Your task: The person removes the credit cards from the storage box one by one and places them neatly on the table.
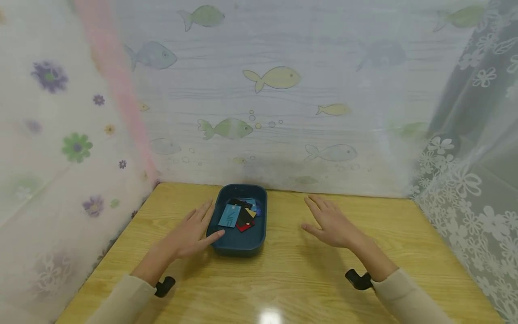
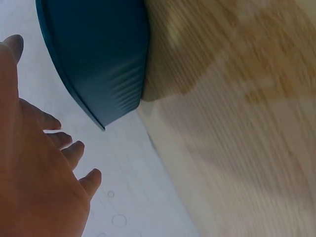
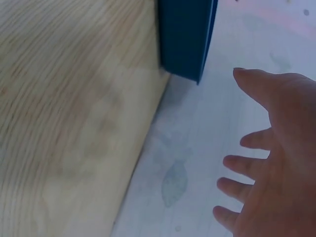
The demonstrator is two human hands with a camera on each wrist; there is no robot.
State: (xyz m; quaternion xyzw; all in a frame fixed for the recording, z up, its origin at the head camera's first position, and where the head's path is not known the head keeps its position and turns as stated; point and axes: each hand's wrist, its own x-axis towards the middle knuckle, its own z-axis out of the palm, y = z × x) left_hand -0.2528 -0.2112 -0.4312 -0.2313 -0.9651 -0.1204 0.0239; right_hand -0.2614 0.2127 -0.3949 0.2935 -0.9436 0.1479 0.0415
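A dark blue plastic basin (image 1: pixel 238 247) stands on the wooden table near its back edge. Inside it lie several cards in a loose pile: a light blue card (image 1: pixel 229 216) lettered "VIP", a black card (image 1: pixel 244 218), a red card (image 1: pixel 245 227) and others partly covered. My left hand (image 1: pixel 186 236) hovers at the basin's left side, fingers spread and thumb over the near left rim; whether it touches cannot be told. My right hand (image 1: pixel 333 222) is held above the table to the right of the basin, fingers extended, holding nothing.
The light wooden table (image 1: pixel 283 279) meets a fish-printed curtain (image 1: pixel 279 157) at the back. A flowered sheet (image 1: pixel 60 189) borders the left side and lacy sheer fabric (image 1: pixel 465 216) the right. A dark wrist mount (image 1: pixel 165 286) sits under each forearm.
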